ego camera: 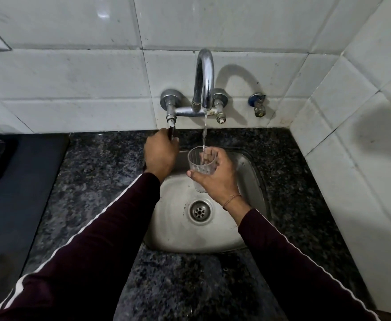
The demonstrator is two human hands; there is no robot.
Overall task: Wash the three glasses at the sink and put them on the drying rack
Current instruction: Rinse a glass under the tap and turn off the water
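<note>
The fingers [209,156] of the right hand [215,179] are wrapped around a clear ribbed glass [200,164], thumb on the near-left side and the other digits visible through the glass wall on the far side; the glass is held upright above the far part of the steel sink [173,230], not touching it. A thin stream of water [205,128] falls from the curved chrome spout [205,75] straight into the open mouth of the glass. The left hand [161,154] is closed over the lever [171,133] of the left tap valve — its fingertips are hidden behind the knuckles. A thin thread band [231,200] circles the right wrist, and both arms wear dark maroon sleeves [92,246] with a white stripe. The drain [199,210] lies near the glass, below the right wrist. The sink is set in a speckled black granite counter [92,172], with white wall tiles [74,77] behind and to the right. No brand, label or writing is legible on any item — the glass is unmarked.
</note>
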